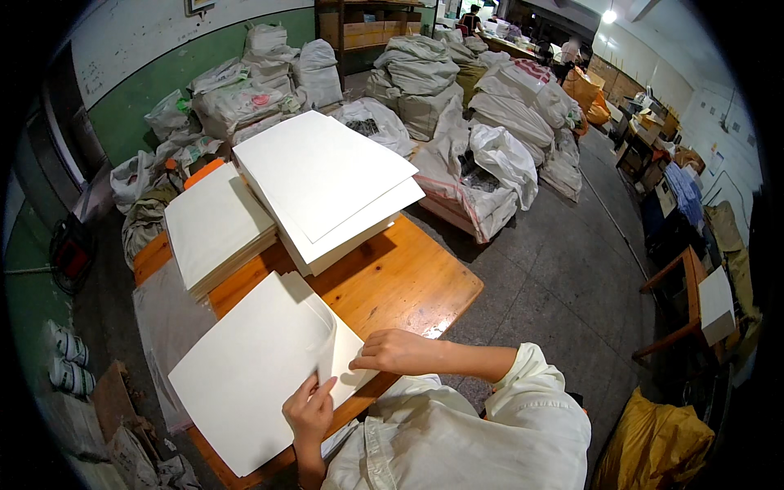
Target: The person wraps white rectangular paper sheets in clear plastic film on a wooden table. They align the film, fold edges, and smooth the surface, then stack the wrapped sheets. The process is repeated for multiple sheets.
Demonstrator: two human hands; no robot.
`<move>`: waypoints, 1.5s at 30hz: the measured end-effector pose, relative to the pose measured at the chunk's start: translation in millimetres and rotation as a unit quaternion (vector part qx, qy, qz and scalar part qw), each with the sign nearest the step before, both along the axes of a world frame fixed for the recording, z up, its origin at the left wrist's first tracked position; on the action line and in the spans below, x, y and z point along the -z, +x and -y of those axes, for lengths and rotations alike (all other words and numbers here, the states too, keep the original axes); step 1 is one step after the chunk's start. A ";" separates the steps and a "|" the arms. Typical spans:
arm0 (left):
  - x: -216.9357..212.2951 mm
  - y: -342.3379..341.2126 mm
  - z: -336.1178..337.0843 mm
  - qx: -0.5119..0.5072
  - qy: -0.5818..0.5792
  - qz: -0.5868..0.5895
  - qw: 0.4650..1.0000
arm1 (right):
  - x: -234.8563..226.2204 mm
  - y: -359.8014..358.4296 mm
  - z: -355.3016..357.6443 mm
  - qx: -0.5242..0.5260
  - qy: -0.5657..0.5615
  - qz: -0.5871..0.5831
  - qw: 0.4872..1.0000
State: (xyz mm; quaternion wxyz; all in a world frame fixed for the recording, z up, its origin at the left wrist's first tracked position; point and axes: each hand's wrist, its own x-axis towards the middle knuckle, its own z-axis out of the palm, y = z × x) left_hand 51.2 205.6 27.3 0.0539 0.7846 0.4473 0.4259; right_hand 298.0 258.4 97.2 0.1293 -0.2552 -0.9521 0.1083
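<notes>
A stack of large white sheets lies on the near part of the wooden table. Its top sheet curls up along the right side, baring a strip of the sheet below. My left hand is at the near edge, thumb and fingers closed on the lifted sheet. From the right, my right hand reaches in with bent fingers at the stack's right corner; its fingertips are partly hidden by the paper. Behind stand a taller white stack, its top sheets askew, and a lower white stack to its left.
Clear plastic film hangs over the table's left edge. Bulging white sacks crowd the floor beyond. A wooden chair stands at the right, and a yellow sack at the lower right. People are far back.
</notes>
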 end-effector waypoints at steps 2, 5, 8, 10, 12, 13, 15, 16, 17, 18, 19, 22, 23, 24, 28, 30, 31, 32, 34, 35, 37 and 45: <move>-8.9 4.2 -1.4 0.027 -0.015 -0.007 1.000 | -3.1 -0.6 -0.2 0.004 -0.003 -0.013 1.000; -16.6 7.6 -1.0 0.037 -0.027 -0.027 0.999 | -5.6 -1.6 -1.7 0.000 -0.001 -0.036 0.999; -17.6 7.8 -0.1 0.037 -0.046 -0.030 0.998 | -7.4 -2.5 -2.4 0.000 -0.007 -0.050 0.999; -16.9 7.5 -1.1 0.040 -0.053 -0.030 0.997 | -8.1 -2.8 -2.5 0.001 -0.005 -0.056 0.998; -13.5 5.8 -2.5 0.045 -0.051 -0.018 0.998 | -12.1 -2.9 -2.6 -0.002 -0.005 -0.061 0.998; -12.0 5.3 -3.0 0.048 -0.050 -0.011 0.998 | -13.4 -2.8 -2.7 -0.004 -0.005 -0.063 0.998; -10.9 5.3 -3.3 0.049 -0.049 -0.006 0.998 | -12.9 -3.0 -3.5 -0.006 -0.001 -0.073 0.997; -10.7 5.3 -3.3 0.049 -0.048 -0.004 0.998 | -12.7 -3.4 -3.8 -0.008 0.001 -0.078 0.997; -11.0 5.6 -3.0 0.045 -0.041 -0.011 0.998 | -12.7 -3.9 -3.6 -0.004 0.003 -0.079 0.997; -11.5 6.5 -2.4 0.041 -0.034 -0.019 0.998 | -12.9 -4.5 -3.3 -0.001 0.006 -0.079 0.997; -12.4 7.3 -1.9 0.037 -0.027 -0.027 0.999 | -12.7 -5.5 -3.3 0.002 0.008 -0.080 0.997; -22.4 9.5 -1.9 0.030 -0.031 -0.021 0.999 | -14.8 -9.6 -5.3 -0.006 0.026 -0.142 0.989; -20.2 8.8 -2.0 0.022 -0.036 -0.001 0.999 | -17.2 -9.6 -5.0 -0.003 0.034 -0.127 0.991; -15.5 7.4 -2.0 0.015 -0.041 0.018 0.999 | -20.3 -8.9 -4.1 0.000 0.041 -0.111 0.993; -4.6 0.9 2.9 -0.029 -0.112 0.065 0.991 | -18.3 -6.1 -3.4 0.004 0.040 -0.062 0.997; -7.5 0.5 5.2 -0.046 -0.120 0.073 0.989 | -13.8 -5.5 -3.0 -0.008 0.035 -0.068 0.997; -9.3 0.6 5.9 -0.055 -0.123 0.076 0.988 | -13.1 -5.2 -2.8 -0.014 0.032 -0.071 0.997; -5.8 0.1 5.6 -0.076 -0.092 0.089 0.989 | -14.4 -5.2 -2.4 -0.015 0.050 -0.083 0.995; 8.7 -1.8 5.1 -0.120 -0.028 0.113 0.986 | -17.4 -5.9 -1.3 -0.018 0.086 -0.106 0.990; 14.6 -1.8 4.6 -0.133 -0.006 0.120 0.984 | -14.5 -5.1 -2.7 -0.031 0.089 -0.088 0.992; 19.0 -0.8 3.1 -0.159 0.036 0.133 0.978 | -6.0 -3.0 -7.2 -0.056 0.093 -0.051 0.993; -11.1 2.3 -0.8 0.009 -0.045 -0.036 0.998 | -10.6 -5.1 -5.5 -0.037 0.041 -0.047 0.997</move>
